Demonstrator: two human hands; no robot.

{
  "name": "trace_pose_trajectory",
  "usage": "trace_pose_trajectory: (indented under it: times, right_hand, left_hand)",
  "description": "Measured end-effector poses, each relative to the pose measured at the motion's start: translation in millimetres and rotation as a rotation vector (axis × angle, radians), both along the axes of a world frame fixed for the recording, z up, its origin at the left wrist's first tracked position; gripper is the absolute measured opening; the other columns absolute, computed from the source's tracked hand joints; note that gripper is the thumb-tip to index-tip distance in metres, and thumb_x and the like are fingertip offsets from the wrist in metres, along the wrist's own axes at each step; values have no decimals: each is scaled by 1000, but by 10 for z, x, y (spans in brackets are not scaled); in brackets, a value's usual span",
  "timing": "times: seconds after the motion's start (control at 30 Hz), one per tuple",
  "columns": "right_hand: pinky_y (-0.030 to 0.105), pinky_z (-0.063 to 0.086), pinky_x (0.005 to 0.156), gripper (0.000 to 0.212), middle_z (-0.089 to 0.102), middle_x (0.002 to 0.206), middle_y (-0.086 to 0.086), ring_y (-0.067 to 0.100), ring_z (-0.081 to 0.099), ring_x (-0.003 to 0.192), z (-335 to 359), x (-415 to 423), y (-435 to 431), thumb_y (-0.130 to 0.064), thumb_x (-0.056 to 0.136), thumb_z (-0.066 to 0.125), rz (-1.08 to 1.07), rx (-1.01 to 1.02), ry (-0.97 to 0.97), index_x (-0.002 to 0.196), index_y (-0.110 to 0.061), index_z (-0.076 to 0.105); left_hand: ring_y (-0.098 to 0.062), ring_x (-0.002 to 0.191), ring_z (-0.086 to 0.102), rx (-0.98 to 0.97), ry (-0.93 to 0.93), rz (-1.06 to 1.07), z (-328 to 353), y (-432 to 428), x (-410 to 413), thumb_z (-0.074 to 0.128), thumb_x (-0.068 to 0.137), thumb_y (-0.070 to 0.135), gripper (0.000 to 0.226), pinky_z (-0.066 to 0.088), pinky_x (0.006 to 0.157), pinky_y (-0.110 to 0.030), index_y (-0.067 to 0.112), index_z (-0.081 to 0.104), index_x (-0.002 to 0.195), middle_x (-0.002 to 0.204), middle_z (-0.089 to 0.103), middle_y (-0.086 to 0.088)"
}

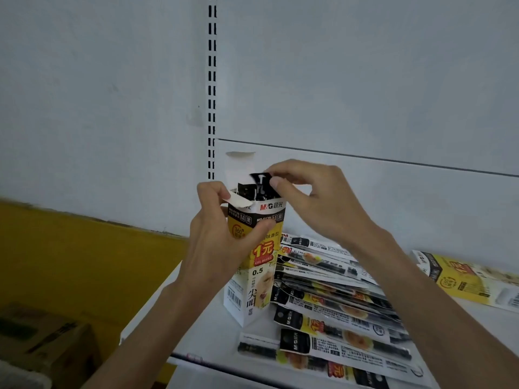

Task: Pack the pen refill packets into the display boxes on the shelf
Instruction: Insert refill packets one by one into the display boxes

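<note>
At the box mouth: a pen refill packet (260, 179) stands nearly upright with its black header end on top. Its lower part is already down inside the display box (258, 276); how deep it sits cannot be told.
Packet axis: the long axis is vertical, in line with the box's own long axis. The header points up and leans slightly toward the back wall.
Right hand (314, 203): thumb and forefinger pinch the packet's header from the right and above, and the other fingers curl loosely behind.
Left hand (222, 242): it grips the upper half of the box from the left, thumb across the front panel. The fingers at the rim hold the white top flap (238, 200) out of the opening.
Box: a yellow, black and white M&G gel-refill carton, upright on its short end on the white shelf (202, 332) with the opening upward. Other black packet tops show inside, just left of the held one.
Relation that matters: the packet hangs directly under the right fingertips and over the opening, so the right hand is the nearer one and the left only steadies. The move looks to me like a straight push down along that axis, keeping the packet clear of the flap.
Loose packets (337, 304): a fanned pile lies flat just right of the box, long axes running roughly left to right, black headers toward the box.
Further out: a flattened box (463, 279) lies near the shelf's right end. A brown cardboard carton (47, 341) sits low on the left. A slotted upright (212, 80) runs up the back wall.
</note>
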State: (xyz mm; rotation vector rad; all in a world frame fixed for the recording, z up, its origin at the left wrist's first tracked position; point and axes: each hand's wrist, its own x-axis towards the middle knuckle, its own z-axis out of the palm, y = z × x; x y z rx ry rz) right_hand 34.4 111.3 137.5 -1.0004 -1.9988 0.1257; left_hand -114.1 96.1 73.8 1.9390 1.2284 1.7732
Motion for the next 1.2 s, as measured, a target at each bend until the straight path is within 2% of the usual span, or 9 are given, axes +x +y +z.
trace_pose_trajectory:
  times: [0.1, 0.2, 0.27, 0.43, 0.6, 0.73, 0.87, 1.03, 1.2]
  right_hand:
    - [23, 37, 85, 34, 67, 84, -7, -1, 48, 82, -187, -44, -7, -29, 90, 40, -68, 167, -138, 101, -16, 69]
    - [35, 22, 101, 44, 43, 74, -26, -7, 35, 86, -294, -80, -33, -30, 89, 31, -102, 275, -156, 95, -9, 69]
    - [27, 19, 96, 46, 38, 73, -28, -12, 33, 86, -271, -92, -50, -34, 91, 30, -76, 192, -149, 93, -10, 69]
    - [27, 39, 83, 46, 64, 91, -11, 2, 49, 94, -144, -100, -76, -41, 89, 30, 76, 80, 20, 98, -18, 69]
    - [30, 39, 95, 39, 55, 106, -19, 0, 44, 107, -251, -226, -80, -51, 84, 32, 130, -69, 24, 74, -33, 65]
    - [42, 43, 95, 25, 47, 106, -21, 9, 46, 114, -190, -286, -58, -39, 92, 43, 116, -206, 30, 83, -29, 64]
    - [17, 35, 101, 22, 37, 135, -14, -1, 34, 128, -245, -223, -94, -39, 86, 53, 140, -138, 171, 106, -34, 61]
    - [22, 39, 99, 87, 35, 138, -17, -6, 41, 121, -543, 7, -246, -44, 65, 78, -19, -187, 270, 136, -35, 29]
    - [9, 46, 80, 54, 59, 112, -13, 1, 55, 104, -461, 522, -384, -33, 71, 78, -183, -68, 232, 116, -29, 49]
  left_hand:
    - [3, 81, 59, 10, -15, 0, -16, -8, 18, 74, 68, 35, 52, 53, 51, -20, 33, 25, 88, 80, 56, 12]
    - [6, 79, 59, 28, 2, -15, -12, -43, 54, 65, 63, 48, 50, 47, 49, -12, 32, 26, 88, 77, 55, 14]
    - [8, 79, 58, 26, -9, -15, -23, -40, 56, 69, 65, 43, 51, 46, 49, -10, 31, 26, 88, 77, 54, 15]
    - [6, 84, 57, 13, -6, 5, -59, -6, 4, 74, 72, 31, 52, 52, 54, -18, 34, 26, 92, 81, 55, 13]
    - [14, 84, 56, 71, 28, -8, -54, -11, 3, 72, 72, 32, 55, 42, 61, -2, 44, 27, 101, 88, 54, 22]
    - [20, 87, 50, 46, 64, -24, 6, 4, -41, 74, 71, 29, 60, 42, 63, 0, 52, 29, 105, 91, 49, 28]
    - [9, 83, 57, 68, 26, 25, 200, 15, -135, 74, 67, 34, 54, 42, 61, -1, 42, 38, 105, 90, 54, 24]
    - [-13, 90, 59, 223, -151, 137, 532, 0, -42, 76, 67, 40, 47, 53, 70, -28, 28, 39, 94, 91, 55, 13]
    - [-11, 87, 62, 145, -392, -56, 664, -76, 486, 75, 68, 43, 45, 56, 72, -38, 31, 34, 84, 86, 51, 17]
